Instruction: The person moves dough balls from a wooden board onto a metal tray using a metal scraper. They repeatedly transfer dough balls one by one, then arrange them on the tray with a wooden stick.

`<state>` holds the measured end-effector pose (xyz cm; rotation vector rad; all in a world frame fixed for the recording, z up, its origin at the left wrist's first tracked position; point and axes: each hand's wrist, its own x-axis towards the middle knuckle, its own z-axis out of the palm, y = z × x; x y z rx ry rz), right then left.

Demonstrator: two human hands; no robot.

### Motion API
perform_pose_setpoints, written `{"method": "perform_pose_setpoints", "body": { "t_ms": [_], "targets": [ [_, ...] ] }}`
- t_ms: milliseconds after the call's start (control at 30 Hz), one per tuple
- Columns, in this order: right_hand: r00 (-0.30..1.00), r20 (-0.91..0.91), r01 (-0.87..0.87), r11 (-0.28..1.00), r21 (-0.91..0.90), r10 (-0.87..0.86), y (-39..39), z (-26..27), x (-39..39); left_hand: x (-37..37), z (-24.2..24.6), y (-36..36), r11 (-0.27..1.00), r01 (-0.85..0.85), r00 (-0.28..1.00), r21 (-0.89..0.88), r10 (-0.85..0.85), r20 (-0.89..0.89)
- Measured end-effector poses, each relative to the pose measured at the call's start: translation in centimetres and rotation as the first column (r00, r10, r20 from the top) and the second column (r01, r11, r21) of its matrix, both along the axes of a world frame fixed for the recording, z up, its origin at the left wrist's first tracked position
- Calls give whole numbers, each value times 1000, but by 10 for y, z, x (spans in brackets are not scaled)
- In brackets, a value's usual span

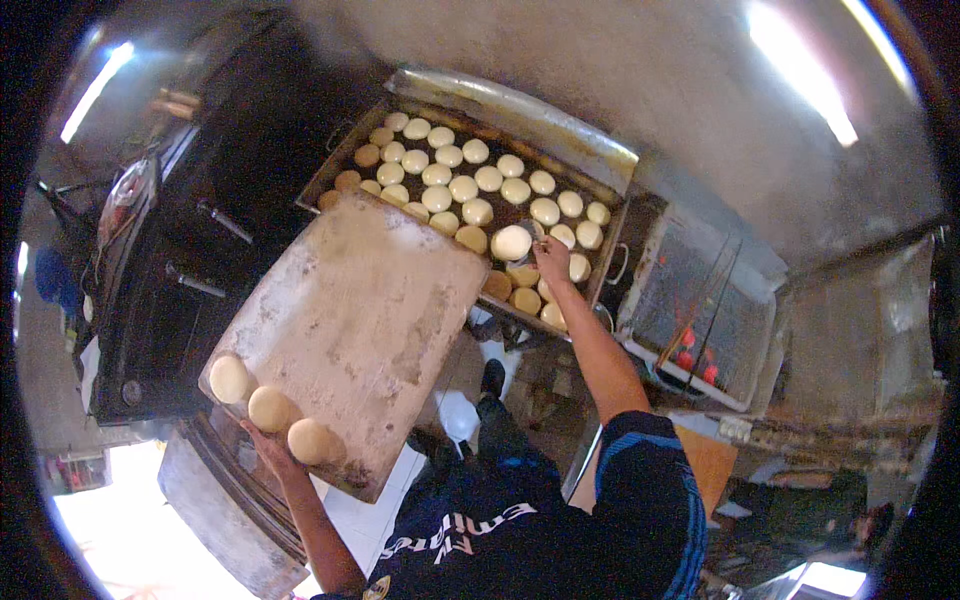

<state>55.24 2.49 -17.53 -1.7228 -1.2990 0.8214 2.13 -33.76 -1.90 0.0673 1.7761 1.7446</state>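
Note:
My left hand (274, 454) grips the near left end of a floury wooden board (360, 307). Three pale dough rounds (271, 409) sit in a row on the board close to that hand. The board's far end overlaps the near side of a wide metal frying pan (626, 202) and hides part of it. Many dough rounds (463, 188) float in dark oil there, some tan, most pale and shiny. Over the pan, the fingers of my right hand (553, 260) pinch a thin greyish scraper-like tool (534, 227). A paler dough round (512, 243) appears to rest on it.
A raised metal splash guard (517, 112) runs along the pan's far side. To the right stands a light-rimmed tray (705, 300) with thin sticks and red-tipped items. A dark cabinet with metal handles (225, 223) is at left. My feet are on a tiled floor (457, 412).

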Motion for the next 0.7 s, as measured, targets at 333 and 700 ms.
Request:
{"method": "perform_pose_setpoints", "body": {
  "t_ms": [333,700],
  "targets": [
    [754,456,260,853,453,-472,53,49,11,-18,-35,-17,979,75,995,192,-85,49],
    [791,-484,-494,857,-148,373,-253,99,-234,-8,-22,18,995,73,991,68,-65,-113]
  ]
}}
